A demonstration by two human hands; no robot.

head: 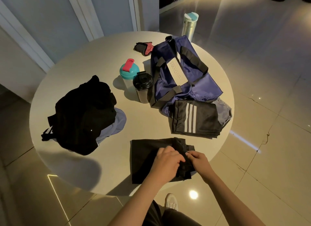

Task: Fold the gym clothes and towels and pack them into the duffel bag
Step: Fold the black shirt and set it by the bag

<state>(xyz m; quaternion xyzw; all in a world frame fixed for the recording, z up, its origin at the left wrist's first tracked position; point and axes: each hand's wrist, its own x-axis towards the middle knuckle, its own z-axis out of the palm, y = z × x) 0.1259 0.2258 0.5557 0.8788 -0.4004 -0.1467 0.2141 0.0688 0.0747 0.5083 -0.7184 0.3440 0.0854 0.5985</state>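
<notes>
A black garment point(144, 156) lies at the near edge of the round table point(94, 60), its right side bunched up. My left hand point(166, 161) and my right hand point(200, 161) both grip that bunched fabric, fingers curled into it. A folded black garment with three white stripes point(193, 118) lies to the right, against the navy duffel bag point(176, 70). The bag sits at the back right with its black straps loose. On the left, a pile of unfolded black clothes point(84, 114) covers a light blue cloth point(117, 121).
A teal shaker with a pink lid point(128, 70) and a black shaker bottle point(143, 86) stand mid-table beside the bag. Black and red gloves point(143, 48) lie at the back. A pale tumbler point(190, 25) stands beyond the bag. Shiny tiled floor surrounds the table.
</notes>
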